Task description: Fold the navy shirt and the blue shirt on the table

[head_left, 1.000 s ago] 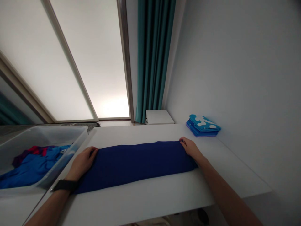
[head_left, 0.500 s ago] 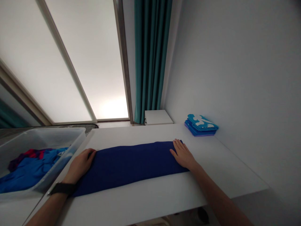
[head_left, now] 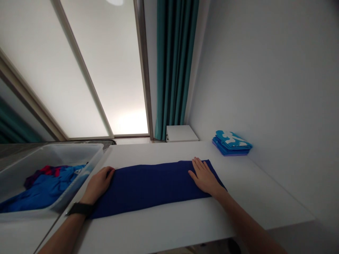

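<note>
A dark blue folded cloth lies in a long flat strip across the white table. At its left end is my left hand, with a dark band on the wrist; its fingers are curled closed on the cloth's edge, the fingertips partly hidden. My right hand rests palm down near the right end, fingers stretched out flat on the fabric. A corner of the cloth shows just beyond the right fingers.
Left of the table, a translucent plastic bin holds crumpled blue and red-purple clothes. A stack of folded blue fabric sits at the back right by the wall. Behind are a small white cabinet and a teal curtain.
My right hand has slid slightly left over the cloth, baring more of its right end. My left hand keeps its place at the left end. The whole view has shifted a little.
</note>
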A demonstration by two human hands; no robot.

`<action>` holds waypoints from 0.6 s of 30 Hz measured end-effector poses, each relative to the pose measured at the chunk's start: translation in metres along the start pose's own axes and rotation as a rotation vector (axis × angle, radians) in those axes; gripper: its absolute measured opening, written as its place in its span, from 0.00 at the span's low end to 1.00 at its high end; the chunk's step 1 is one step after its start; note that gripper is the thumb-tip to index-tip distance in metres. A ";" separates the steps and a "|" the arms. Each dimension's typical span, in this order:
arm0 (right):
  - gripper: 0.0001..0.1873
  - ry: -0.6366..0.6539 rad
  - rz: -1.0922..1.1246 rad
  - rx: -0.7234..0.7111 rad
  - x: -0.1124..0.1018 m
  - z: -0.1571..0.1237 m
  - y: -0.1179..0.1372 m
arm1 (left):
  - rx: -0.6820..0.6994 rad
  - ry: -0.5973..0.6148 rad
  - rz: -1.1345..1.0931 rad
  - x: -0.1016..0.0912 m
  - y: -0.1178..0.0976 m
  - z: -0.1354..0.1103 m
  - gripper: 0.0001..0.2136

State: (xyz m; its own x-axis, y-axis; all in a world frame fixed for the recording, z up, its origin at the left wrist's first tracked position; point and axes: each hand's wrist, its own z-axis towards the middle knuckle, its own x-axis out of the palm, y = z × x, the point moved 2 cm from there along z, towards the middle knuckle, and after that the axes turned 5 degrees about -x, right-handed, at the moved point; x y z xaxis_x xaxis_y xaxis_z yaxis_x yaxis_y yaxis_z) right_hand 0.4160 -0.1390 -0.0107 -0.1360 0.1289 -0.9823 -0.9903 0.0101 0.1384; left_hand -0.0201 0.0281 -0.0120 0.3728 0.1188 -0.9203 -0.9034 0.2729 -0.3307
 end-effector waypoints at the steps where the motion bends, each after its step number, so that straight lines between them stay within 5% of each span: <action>1: 0.40 0.001 0.019 -0.033 -0.002 0.004 0.011 | 0.001 -0.001 0.001 0.000 -0.001 -0.001 0.18; 11: 0.35 0.027 0.130 -0.309 0.005 0.044 0.123 | 0.002 -0.021 -0.046 -0.005 -0.009 -0.006 0.16; 18: 0.33 0.033 0.121 -0.297 0.017 0.043 0.140 | 0.009 -0.029 -0.096 -0.006 -0.011 -0.008 0.16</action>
State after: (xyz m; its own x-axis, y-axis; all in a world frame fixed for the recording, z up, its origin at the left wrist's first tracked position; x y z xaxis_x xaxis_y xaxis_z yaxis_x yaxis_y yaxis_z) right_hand 0.2767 -0.0924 -0.0024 -0.2494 0.0790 -0.9652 -0.9311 -0.2935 0.2165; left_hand -0.0145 0.0166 -0.0042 0.4637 0.1190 -0.8780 -0.8612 0.2934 -0.4151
